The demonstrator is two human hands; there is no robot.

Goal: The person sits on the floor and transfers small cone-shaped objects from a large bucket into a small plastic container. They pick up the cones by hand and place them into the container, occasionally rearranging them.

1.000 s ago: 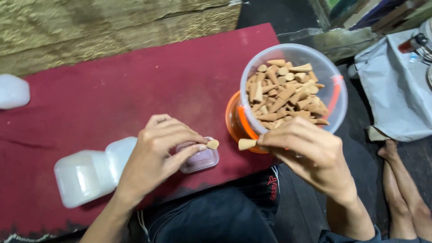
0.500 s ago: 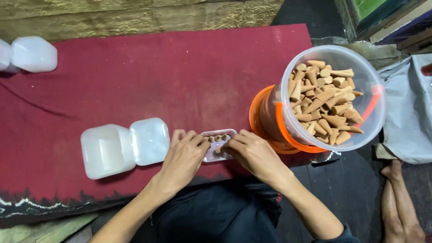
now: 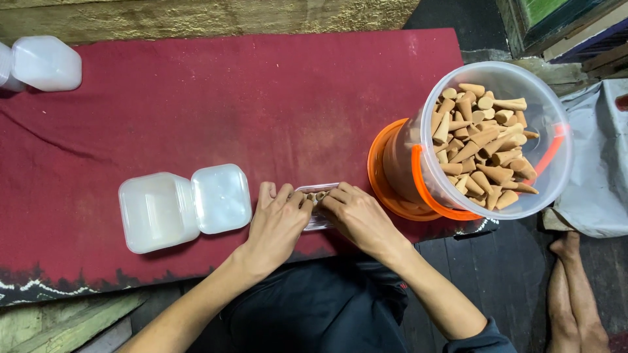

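1. Red cloth [image 3: 261, 98] covers the surface and carries everything else; its near edge has a dark border with a pale wavy line.
2. Clear plastic bucket [image 3: 500, 140] with an orange handle and orange base stands at the right end of the cloth, tilted toward the camera and filled with tan cone-shaped pieces [image 3: 481, 147].
3. Grey sheet [image 3: 598, 176] lies beside the bucket on the right, off the cloth; a bare foot [image 3: 572, 287] rests on the dark floor below it.
4. Open white hinged box [image 3: 183, 206] lies just left of the hands, both halves facing up.
5. Another white plastic container [image 3: 46, 62] sits at the far left corner, well apart from the hands.
6. Left hand [image 3: 278, 225] rests on the cloth's near edge, fingers loosely curled, their tips touching the left side of a small clear tray [image 3: 317, 202].
7. Right hand [image 3: 360, 219] meets it from the other side, fingers bent over the tray's right end; whether they pinch anything I cannot tell.
8. The small clear tray lies on the cloth between both hands, just left of the bucket's base, with a few tan cones [image 3: 316, 195] showing inside.
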